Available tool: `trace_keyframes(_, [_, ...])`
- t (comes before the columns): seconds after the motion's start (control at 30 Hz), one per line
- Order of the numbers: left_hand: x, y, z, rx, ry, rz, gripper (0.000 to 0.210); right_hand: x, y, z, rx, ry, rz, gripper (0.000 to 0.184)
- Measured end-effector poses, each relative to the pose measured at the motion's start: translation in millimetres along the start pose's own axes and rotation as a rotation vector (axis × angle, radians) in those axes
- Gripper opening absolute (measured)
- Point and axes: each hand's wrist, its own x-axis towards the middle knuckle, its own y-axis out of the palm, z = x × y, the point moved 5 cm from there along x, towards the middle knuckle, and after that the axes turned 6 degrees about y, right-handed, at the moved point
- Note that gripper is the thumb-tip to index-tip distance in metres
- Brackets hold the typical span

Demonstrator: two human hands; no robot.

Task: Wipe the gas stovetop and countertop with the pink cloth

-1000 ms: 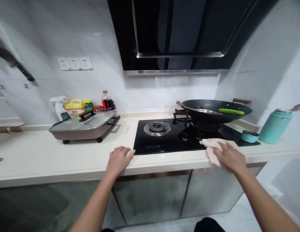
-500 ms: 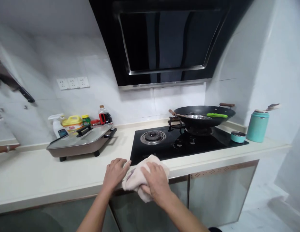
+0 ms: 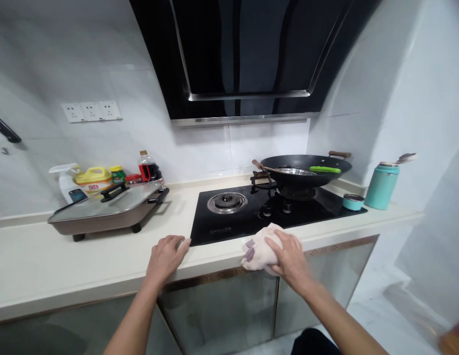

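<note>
My right hand [image 3: 291, 257] is closed on a pale cloth [image 3: 262, 251] with purplish patches. The cloth lies bunched over the front edge of the countertop [image 3: 177, 212], just below the black gas stove [image 3: 229, 224]. My left hand [image 3: 166, 259] rests with its fingers on the counter, beside the stove's front left corner, and holds nothing. Its thumb is spread from the other fingers.
A wok [image 3: 306, 170] with a green-handled utensil [image 3: 324, 169] sits on the right burner. A teal flask [image 3: 382, 186] and small teal cup [image 3: 352, 201] stand right of it. An electric pan with glass lid [image 3: 103, 217] is at left; the range hood [image 3: 244, 54] hangs above.
My right hand has slid the cloth to the right along the counter's front edge. My left hand stays near the stove's corner. The view has shifted slightly right and down.
</note>
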Motion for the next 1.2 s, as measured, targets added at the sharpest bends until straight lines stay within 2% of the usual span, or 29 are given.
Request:
trace_keyframes(0.23, [2,-0.8,-1,0.035,0.009,0.019,0.049,-28,-24,-146,-0.213,0.099,0.089,0.083])
trace_keyframes(0.33, [2,-1.1,-2,0.054,0.023,0.023,0.049,-35,-35,-199,-0.274,0.144,0.09,0.082])
trace_keyframes(0.43, [2,-1.4,-3,0.066,0.024,0.021,0.049,-38,-42,-226,-0.311,0.168,0.09,0.079])
trace_keyframes(0.53, [1,-1.5,-6,0.072,0.015,0.029,0.049,-36,-44,-224,-0.346,0.2,0.087,0.076])
trace_keyframes(0.6, [1,-1.8,-8,0.073,0.011,0.028,0.049,-31,-43,-206,-0.371,0.22,0.094,0.074])
trace_keyframes(0.7, [1,-1.7,-9,0.07,0.011,0.014,0.049,-18,-36,-155,-0.34,0.189,0.143,0.074])
trace_keyframes(0.83, [0,-1.1,-10,0.056,0.009,0.0,0.049,5,-16,-59,-0.246,0.139,0.196,0.077])
trace_keyframes(0.93, [-1,-1.6,-10,0.055,0.007,0.003,0.048,23,8,17,-0.194,0.113,0.245,0.081])
trace_keyframes(1.03, [-2,-2.9,-10,0.07,0.008,-0.003,0.046,40,34,93,-0.128,0.014,0.282,0.084])
trace_keyframes(1.13, [-3,-3.6,-10,0.088,0.026,-0.017,0.043,53,50,156,-0.095,-0.111,0.186,0.068])
trace_keyframes(1.2, [-3,-3.8,-9,0.085,0.039,-0.025,0.041,57,55,183,-0.071,-0.16,0.089,0.057])
